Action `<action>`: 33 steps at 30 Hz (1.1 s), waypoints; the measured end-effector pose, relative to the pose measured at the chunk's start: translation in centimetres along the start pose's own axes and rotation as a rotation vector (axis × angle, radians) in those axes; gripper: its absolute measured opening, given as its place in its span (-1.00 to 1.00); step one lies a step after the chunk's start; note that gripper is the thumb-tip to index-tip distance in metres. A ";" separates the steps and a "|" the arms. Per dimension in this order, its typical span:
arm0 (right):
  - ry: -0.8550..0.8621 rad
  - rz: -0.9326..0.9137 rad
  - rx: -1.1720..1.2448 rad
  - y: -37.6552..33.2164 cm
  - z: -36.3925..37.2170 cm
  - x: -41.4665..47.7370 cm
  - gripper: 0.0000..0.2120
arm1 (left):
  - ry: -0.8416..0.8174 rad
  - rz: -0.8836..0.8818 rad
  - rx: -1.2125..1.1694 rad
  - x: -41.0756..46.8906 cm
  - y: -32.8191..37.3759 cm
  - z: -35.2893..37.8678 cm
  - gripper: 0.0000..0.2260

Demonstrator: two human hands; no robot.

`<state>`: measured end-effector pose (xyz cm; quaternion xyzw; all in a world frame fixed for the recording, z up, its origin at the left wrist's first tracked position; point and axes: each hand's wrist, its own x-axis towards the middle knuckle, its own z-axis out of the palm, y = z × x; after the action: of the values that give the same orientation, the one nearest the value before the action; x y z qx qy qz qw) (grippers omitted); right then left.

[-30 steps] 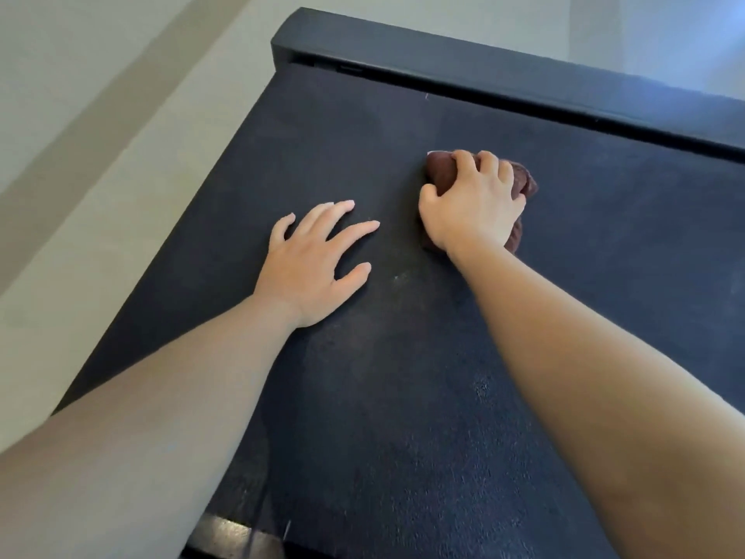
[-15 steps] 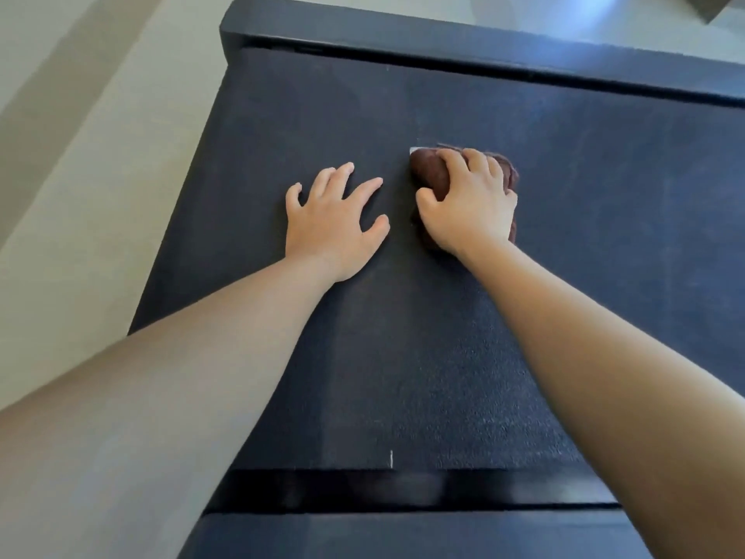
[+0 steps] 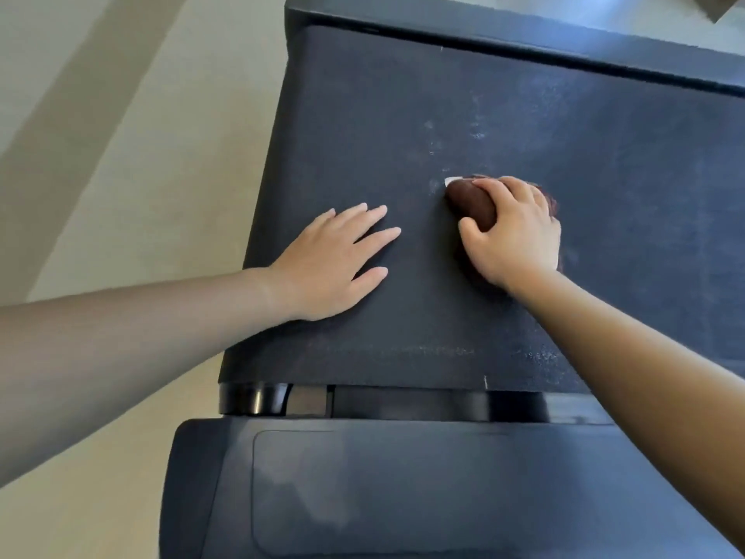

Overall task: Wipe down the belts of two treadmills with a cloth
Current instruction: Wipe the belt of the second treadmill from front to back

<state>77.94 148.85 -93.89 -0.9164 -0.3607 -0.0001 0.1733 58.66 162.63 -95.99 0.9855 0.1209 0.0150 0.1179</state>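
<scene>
The dark treadmill belt [image 3: 403, 115] fills the middle of the head view, with faint pale dust streaks on it. My right hand [image 3: 516, 232] grips a bunched dark brown cloth [image 3: 469, 203] and holds it down on the belt near its middle; a small white tag shows at the cloth's far left tip. My left hand [image 3: 334, 260] lies flat on the belt to the left of the cloth, fingers straight and spread, a short gap away from my right hand.
A black side rail [image 3: 524, 38] runs along the belt's far edge. The treadmill's dark end cover [image 3: 403, 490] sits below the belt's near end, with a roller gap [image 3: 403, 403] between. Beige floor [image 3: 121, 155] lies to the left.
Both hands have slid nearer to the belt's end. The view has tilted down, so the end cover now shows. My right hand still grips the cloth; my left hand stays flat.
</scene>
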 end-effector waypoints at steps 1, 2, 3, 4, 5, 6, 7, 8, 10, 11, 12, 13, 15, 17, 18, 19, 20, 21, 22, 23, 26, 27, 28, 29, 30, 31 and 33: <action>-0.004 -0.011 0.007 -0.5 0.3 1.0 -0.53 | 0.002 -0.002 0.007 -1.0 0.1 0.0 -0.41; -0.014 -0.017 0.013 -1.0 0.5 1.9 -0.53 | 0.005 -0.006 0.009 -2.0 0.2 0.1 -0.39; -0.022 -0.017 0.017 -1.4 0.7 2.5 -0.52 | 0.006 -0.006 0.011 -2.9 0.4 0.2 -0.39; -0.026 -0.016 0.017 -1.6 0.8 3.0 -0.52 | 0.003 -0.004 0.013 -3.5 0.5 0.3 -0.40; -0.028 -0.018 0.012 -1.7 0.8 3.1 -0.52 | 0.001 -0.004 0.011 -3.9 0.5 0.3 -0.41; -0.031 -0.026 0.004 -1.7 0.8 2.9 -0.52 | 0.003 -0.007 0.006 -4.0 0.6 0.3 -0.41; -0.036 -0.038 -0.003 -1.5 0.7 2.5 -0.51 | 0.011 -0.011 -0.001 -4.0 0.6 0.2 -0.42; -0.049 -0.055 -0.007 -1.3 0.6 1.9 -0.50 | 0.023 -0.017 -0.006 -4.0 0.6 0.2 -0.43; -0.088 -0.116 -0.015 -1.1 0.2 -0.1 -0.47 | 0.037 -0.023 -0.002 -3.9 0.6 0.3 -0.44; -0.103 -0.159 -0.018 -1.1 -0.1 -1.6 -0.45 | 0.034 -0.019 0.003 -3.9 0.6 0.3 -0.44; -0.116 -0.204 -0.018 -1.0 -0.4 -3.3 -0.43 | 0.031 -0.014 0.009 -3.9 0.6 0.3 -0.44; -0.133 -0.249 -0.014 -0.8 -0.7 -5.1 -0.42 | 0.031 -0.012 0.016 -3.8 0.7 0.3 -0.45; -0.155 -0.336 -0.007 0.1 -1.4 -8.4 -0.41 | 0.041 -0.019 0.014 -3.6 0.8 0.2 -0.45; -0.145 -0.410 0.000 1.5 -1.9 -10.8 -0.41 | 0.060 -0.033 -0.002 -3.8 0.8 0.3 -0.46; -0.138 -0.438 0.003 2.3 -2.1 -11.6 -0.41 | 0.071 -0.040 -0.005 -4.0 0.8 0.4 -0.46; -0.131 -0.452 0.007 2.8 -2.2 -12.0 -0.41 | 0.079 -0.042 -0.005 -4.2 0.8 0.5 -0.47; -0.128 -0.452 0.010 3.1 -2.3 -12.2 -0.41 | 0.084 -0.041 -0.014 -4.3 0.7 0.6 -0.47; -0.129 -0.438 0.011 3.0 -2.3 -12.0 -0.41 | 0.087 -0.044 -0.040 -4.3 0.6 0.6 -0.48; -0.135 -0.418 0.008 2.5 -2.2 -11.8 -0.41 | 0.090 -0.050 -0.071 -4.3 0.6 0.6 -0.49; -0.144 -0.393 -0.001 2.0 -2.2 -11.6 -0.41 | 0.095 -0.058 -0.091 -4.3 0.6 0.6 -0.50; -0.159 -0.352 -0.027 0.4 -1.9 -10.4 -0.40 | 0.112 -0.056 -0.085 -4.1 0.6 0.5 -0.50; -0.160 -0.348 -0.031 0.0 -1.7 -9.9 -0.40 | 0.115 -0.051 -0.077 -4.2 0.7 0.6 -0.50; -0.165 -0.341 -0.031 -0.5 -1.5 -9.3 -0.41 | 0.117 -0.050 -0.070 -4.3 0.7 0.7 -0.49; -0.170 -0.329 -0.024 -0.9 -1.2 -8.6 -0.42 | 0.117 -0.052 -0.063 -4.4 0.7 0.7 -0.48; -0.169 -0.317 -0.014 -1.6 -0.9 -7.8 -0.43 | 0.115 -0.056 -0.056 -4.4 0.8 0.7 -0.47; -0.163 -0.303 -0.004 -2.2 -0.6 -7.0 -0.44 | 0.112 -0.061 -0.052 -4.4 0.8 0.6 -0.45; -0.148 -0.267 0.004 -3.6 0.0 -5.3 -0.47 | 0.105 -0.070 -0.045 -4.2 0.7 0.3 -0.41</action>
<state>71.65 147.77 -93.42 -0.8575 -0.4912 0.0452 0.1463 54.75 160.85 -96.16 0.9756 0.1612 0.0654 0.1341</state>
